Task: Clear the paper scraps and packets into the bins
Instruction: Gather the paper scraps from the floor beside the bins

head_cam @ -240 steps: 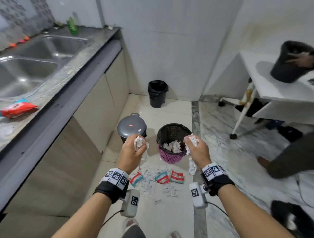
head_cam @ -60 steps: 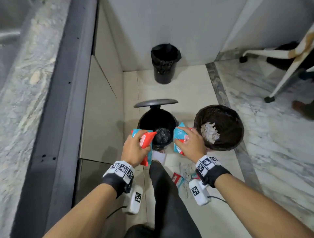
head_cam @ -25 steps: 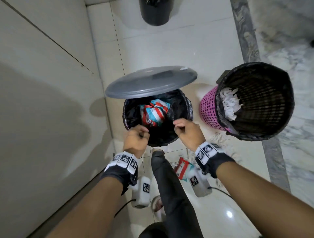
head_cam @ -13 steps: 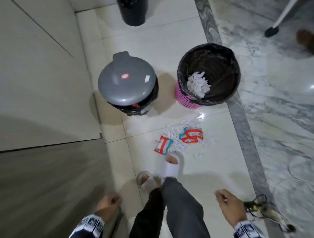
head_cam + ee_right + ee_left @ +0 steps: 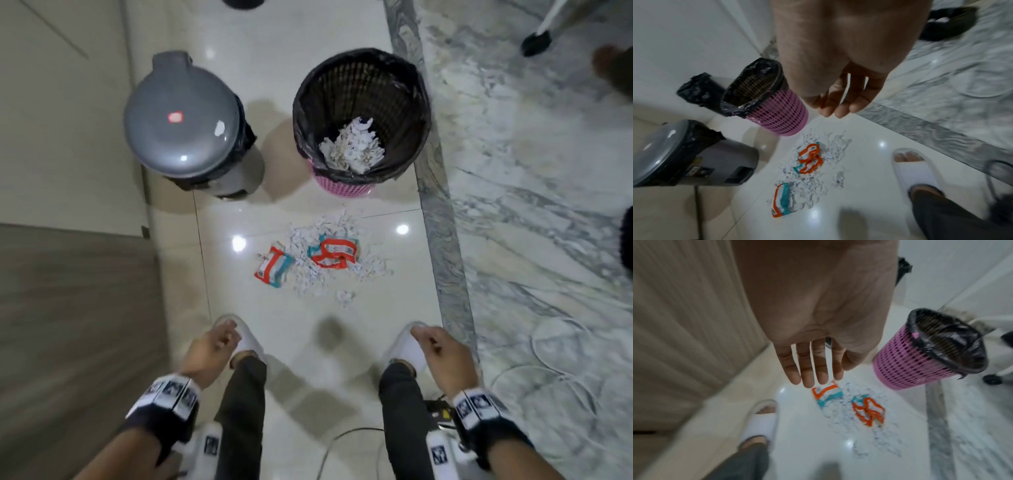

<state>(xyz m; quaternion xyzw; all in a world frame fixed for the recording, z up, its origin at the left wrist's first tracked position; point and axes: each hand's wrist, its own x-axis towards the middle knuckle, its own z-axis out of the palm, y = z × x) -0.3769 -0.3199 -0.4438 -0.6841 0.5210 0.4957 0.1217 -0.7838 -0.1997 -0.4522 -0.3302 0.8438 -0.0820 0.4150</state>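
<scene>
- Shiny white floor tiles (image 5: pixel 291 342) fill the middle of the head view, with a grey marble strip (image 5: pixel 442 240) running down the right side.
- Torn white paper scraps (image 5: pixel 329 270) lie in a loose pile on the floor, in the middle of the frame, just below the two bins.
- Two packets lie in that pile. The left packet (image 5: pixel 273 270) is orange, white and teal, and looks flat. The right packet (image 5: pixel 334 253) is crumpled, with an orange edge and a white middle.
- More white scraps (image 5: pixel 352 147) sit inside the pink basket bin (image 5: pixel 342 186), in the upper middle. It has small holes in its wall and a black bag over its rim.
- The grey lidded bin (image 5: pixel 181 126) stands to the left of the pink one. Its lid is down, and a black bag peeks out under the lid.
- The left hand (image 5: pixel 212 349) hangs at the lower left, above a white slipper (image 5: pixel 243 339). Its grip is released: the left wrist view shows the fingers (image 5: pixel 809 366) straight and holding nothing.
- The right hand (image 5: pixel 442 349) hangs at the lower right. Its fingers (image 5: pixel 840 105) are loosely bent and hold nothing.
- Both hands are well apart from the pile.
</scene>
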